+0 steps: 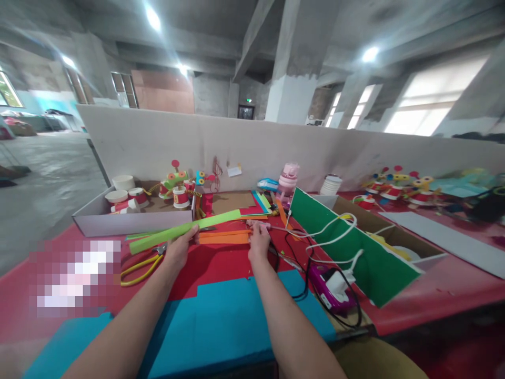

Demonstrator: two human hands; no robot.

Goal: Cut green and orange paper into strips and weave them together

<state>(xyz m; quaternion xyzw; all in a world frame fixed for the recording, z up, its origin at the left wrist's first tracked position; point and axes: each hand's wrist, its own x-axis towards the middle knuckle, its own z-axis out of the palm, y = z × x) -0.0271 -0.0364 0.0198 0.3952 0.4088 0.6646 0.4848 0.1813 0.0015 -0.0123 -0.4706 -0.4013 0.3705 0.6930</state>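
Observation:
My left hand [179, 247] is closed at the left end of the orange paper strips [224, 237], its fingertips pressed together. At their right end, my right hand [259, 243] is closed too, thumb and fingers on the orange paper. A pink tool with a white cord, looking like a glue gun [265, 225], lies right behind the right hand; whether the fingers touch it is unclear. A long light green strip [158, 239] slants past my left hand, close to the knuckles. Yellow-handled pliers [142, 269] rest on the red table left of that hand, jaws partly hidden.
Blue sheets [213, 321] cover the front edge. On the left stands a white box [134, 223] with paper cups and a figure. To the right are a green-sided box [347, 247], looping cables and a purple power strip [331, 289]. A white partition [177, 137] closes the back.

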